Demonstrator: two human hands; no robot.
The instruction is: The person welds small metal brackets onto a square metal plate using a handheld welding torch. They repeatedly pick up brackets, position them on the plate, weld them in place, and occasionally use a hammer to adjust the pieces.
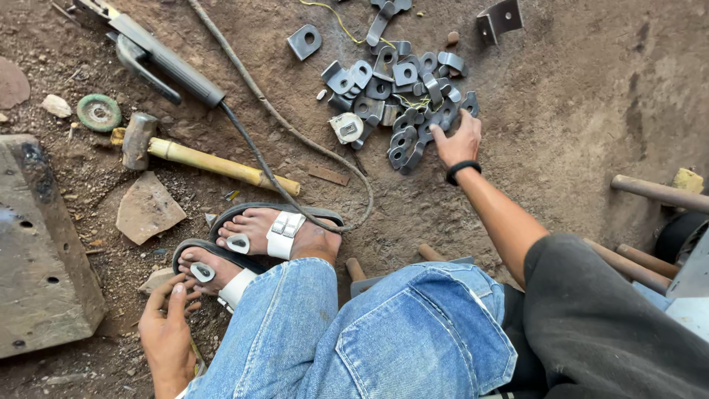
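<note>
My right hand (458,140) reaches forward to a pile of small grey metal brackets with holes (399,92) on the dirt floor; its fingers touch pieces at the pile's near right edge. Whether it grips one I cannot tell. My left hand (166,325) is low at the left beside my sandalled feet (258,236), fingers spread, touching the ground near the toe of the nearer sandal. One metal bracket lies on each foot. My knees in blue jeans (354,332) fill the bottom middle.
A hammer with a yellow handle (207,162) lies left of the pile. A welding electrode holder (159,59) with its cable (295,133) lies at the top left. A green disc (98,112), a heavy metal block (37,244), stones and rusty pipes (657,192) are around.
</note>
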